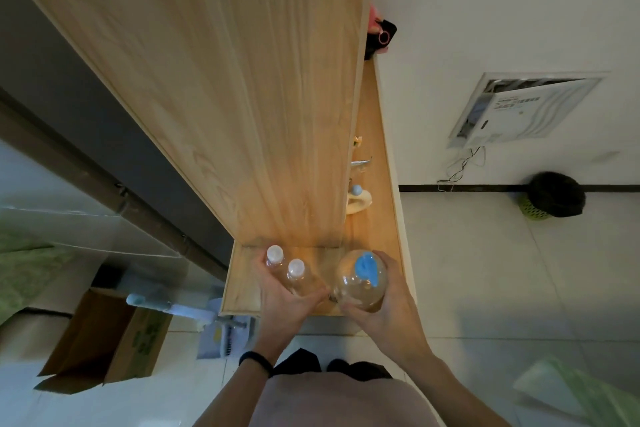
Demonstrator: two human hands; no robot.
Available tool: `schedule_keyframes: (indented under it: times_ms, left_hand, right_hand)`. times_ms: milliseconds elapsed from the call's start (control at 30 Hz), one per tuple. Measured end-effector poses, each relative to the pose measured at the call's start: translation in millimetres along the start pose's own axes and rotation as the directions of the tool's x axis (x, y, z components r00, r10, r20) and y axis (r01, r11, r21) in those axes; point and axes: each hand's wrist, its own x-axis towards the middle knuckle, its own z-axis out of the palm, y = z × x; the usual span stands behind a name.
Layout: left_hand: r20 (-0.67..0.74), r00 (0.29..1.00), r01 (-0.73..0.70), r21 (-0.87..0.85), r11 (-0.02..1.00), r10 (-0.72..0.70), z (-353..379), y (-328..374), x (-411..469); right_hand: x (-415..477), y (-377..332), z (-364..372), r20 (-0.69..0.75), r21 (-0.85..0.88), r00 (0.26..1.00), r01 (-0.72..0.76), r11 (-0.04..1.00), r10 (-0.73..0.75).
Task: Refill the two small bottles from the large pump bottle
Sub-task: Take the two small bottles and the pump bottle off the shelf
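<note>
Hands hold all three containers over the near end of a wooden shelf (242,291): the left hand (282,303) grips the two small bottles (298,280) together, white caps on, and the right hand (393,310) wraps around the large pump bottle (356,288). That bottle stands at three o'clock from the pair, just beside them. Its blue pump head (366,267) points toward five o'clock, not at them.

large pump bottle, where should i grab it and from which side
Grip the large pump bottle round its wide clear body, coming from the right, as the right hand does now. The blue pump head on top is narrow and would likely press down, and the two small bottles in the left hand crowd its left side.
</note>
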Motion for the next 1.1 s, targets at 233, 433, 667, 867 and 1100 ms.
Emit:
schedule_keyframes:
  times_ms: [233, 433, 667, 867, 1100]
  left_hand:
    - [-0.111, 0.994, -0.005, 0.049, 0.999, 0.010, 16, -2, 7]
    - [-0.108, 0.992, -0.061, 0.066, 0.996, 0.068, 9, 6, 10]
    - [0.013, 0.995, 0.100, -0.094, 0.991, -0.100, -14, 17, 10]
    - [0.443, 0.848, 0.410, -0.204, 0.889, -0.290, -25, 36, 18]
    - [0.654, 0.708, 0.498, -0.198, 0.844, -0.265, -39, 34, 10]
  right_hand:
    - [0, -4, 1, -0.022, -0.005, 1.000, -0.021, 1.000, 0.021]
    - [1, -6, 1, -0.020, -0.021, 0.999, -0.036, 0.999, 0.036]
    - [-10, -18, -5, -0.045, 0.123, 0.992, -0.112, 0.986, 0.119]
    - [-39, -43, -1, -0.064, 0.411, 0.973, -0.176, 0.894, 0.221]
    - [-83, -67, 13, -0.181, 0.553, 0.917, -0.203, 0.808, 0.355]
